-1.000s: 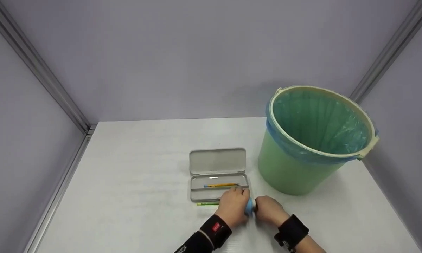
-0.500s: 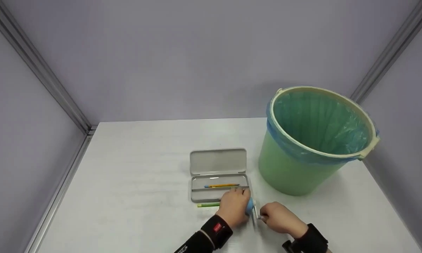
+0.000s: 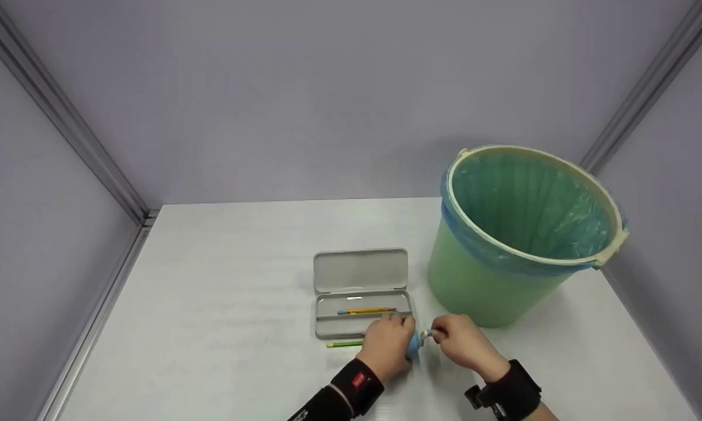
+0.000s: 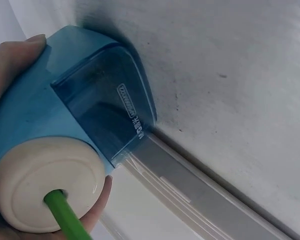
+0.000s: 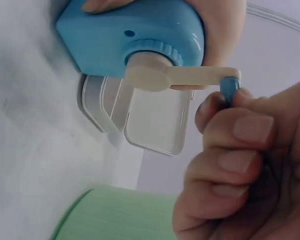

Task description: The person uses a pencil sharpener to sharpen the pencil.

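A blue crank pencil sharpener point(image 4: 35, 110) with a cream front stands on the table, mostly covered by my left hand point(image 3: 386, 342) in the head view. My left fingers grip its body from above. A green pencil point(image 4: 65, 215) sticks out of the hole in its front, and its end shows left of the hand. With thumb and finger, my right hand point(image 3: 463, 345) pinches the small blue knob point(image 5: 229, 89) on the white crank arm point(image 5: 200, 75). In the right wrist view the other fingers are curled.
An open grey pencil case point(image 3: 360, 272) lies just behind the left hand, its lid folded back. Inside is a yellow pencil point(image 3: 367, 310) with a blue end. A green bin point(image 3: 479, 292) with a plastic liner stands at the right.
My right hand has moved round with the crank: down towards me at first, then back up. My left hand has stayed in place on the sharpener.
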`<state>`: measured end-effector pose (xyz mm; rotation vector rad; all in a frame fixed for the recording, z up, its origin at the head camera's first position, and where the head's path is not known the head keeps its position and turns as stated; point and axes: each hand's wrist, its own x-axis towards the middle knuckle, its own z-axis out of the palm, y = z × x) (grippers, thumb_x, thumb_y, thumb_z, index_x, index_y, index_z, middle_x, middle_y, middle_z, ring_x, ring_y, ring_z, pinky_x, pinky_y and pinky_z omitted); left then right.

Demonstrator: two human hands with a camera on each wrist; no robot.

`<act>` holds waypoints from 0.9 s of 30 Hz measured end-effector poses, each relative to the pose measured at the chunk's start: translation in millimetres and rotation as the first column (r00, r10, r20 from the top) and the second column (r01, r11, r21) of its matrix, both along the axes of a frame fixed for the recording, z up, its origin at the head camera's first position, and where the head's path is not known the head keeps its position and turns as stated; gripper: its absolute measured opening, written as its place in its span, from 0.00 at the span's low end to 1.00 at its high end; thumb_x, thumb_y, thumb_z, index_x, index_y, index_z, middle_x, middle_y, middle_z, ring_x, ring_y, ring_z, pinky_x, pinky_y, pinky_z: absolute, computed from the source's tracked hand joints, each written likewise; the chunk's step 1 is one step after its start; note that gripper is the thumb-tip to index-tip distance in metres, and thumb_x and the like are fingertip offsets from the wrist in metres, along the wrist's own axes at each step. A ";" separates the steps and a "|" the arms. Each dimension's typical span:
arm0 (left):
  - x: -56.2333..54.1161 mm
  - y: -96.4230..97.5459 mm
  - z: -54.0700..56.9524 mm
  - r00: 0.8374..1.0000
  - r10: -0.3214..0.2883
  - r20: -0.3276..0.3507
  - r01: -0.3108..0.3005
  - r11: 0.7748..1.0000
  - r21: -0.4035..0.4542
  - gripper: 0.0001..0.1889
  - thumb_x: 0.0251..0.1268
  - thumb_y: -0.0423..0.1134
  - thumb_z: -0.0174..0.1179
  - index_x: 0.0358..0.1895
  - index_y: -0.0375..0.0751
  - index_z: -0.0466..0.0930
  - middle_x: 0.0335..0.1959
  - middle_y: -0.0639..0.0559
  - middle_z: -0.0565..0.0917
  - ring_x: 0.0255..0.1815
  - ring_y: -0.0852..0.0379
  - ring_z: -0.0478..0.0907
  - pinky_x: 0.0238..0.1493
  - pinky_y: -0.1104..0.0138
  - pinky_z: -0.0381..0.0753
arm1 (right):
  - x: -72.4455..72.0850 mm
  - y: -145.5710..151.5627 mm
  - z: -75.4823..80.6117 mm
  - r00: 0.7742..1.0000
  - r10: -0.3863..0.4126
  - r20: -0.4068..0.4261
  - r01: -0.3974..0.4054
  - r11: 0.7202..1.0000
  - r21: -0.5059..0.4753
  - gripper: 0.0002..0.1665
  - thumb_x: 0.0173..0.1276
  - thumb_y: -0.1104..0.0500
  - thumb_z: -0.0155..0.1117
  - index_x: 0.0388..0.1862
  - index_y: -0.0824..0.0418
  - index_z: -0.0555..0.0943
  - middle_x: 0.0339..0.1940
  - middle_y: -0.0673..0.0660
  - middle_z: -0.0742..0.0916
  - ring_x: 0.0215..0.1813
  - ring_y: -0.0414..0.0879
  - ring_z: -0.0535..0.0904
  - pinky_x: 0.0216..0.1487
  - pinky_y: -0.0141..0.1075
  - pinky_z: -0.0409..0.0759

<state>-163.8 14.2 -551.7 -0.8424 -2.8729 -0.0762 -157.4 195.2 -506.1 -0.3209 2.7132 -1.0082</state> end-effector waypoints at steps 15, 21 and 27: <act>2.4 0.1 -3.1 1.000 -0.012 -0.025 0.012 1.000 0.000 0.33 0.42 0.55 0.88 0.48 0.47 0.79 0.43 0.53 0.88 0.42 0.55 0.85 0.38 0.66 0.85 | -37.3 -15.5 -42.2 0.992 -0.117 -0.049 0.119 0.992 0.052 0.14 0.76 0.71 0.58 0.27 0.65 0.79 0.23 0.54 0.79 0.28 0.45 0.68 0.34 0.38 0.66; -0.2 -1.5 -2.2 0.998 -0.010 -0.057 0.010 1.000 0.005 0.32 0.42 0.55 0.87 0.47 0.47 0.80 0.43 0.54 0.88 0.42 0.56 0.85 0.37 0.66 0.84 | -39.0 -17.5 -52.7 0.994 -0.102 -0.025 0.104 0.992 0.068 0.19 0.72 0.71 0.60 0.20 0.60 0.73 0.21 0.50 0.71 0.27 0.45 0.64 0.35 0.36 0.63; -0.6 -0.5 -3.1 0.998 -0.009 -0.063 0.010 1.000 0.011 0.31 0.41 0.53 0.86 0.46 0.48 0.79 0.43 0.53 0.88 0.42 0.55 0.85 0.36 0.66 0.84 | -32.7 -17.6 -58.5 0.997 -0.076 -0.010 0.077 0.981 0.178 0.22 0.73 0.71 0.58 0.19 0.57 0.69 0.20 0.50 0.69 0.26 0.45 0.63 0.34 0.37 0.62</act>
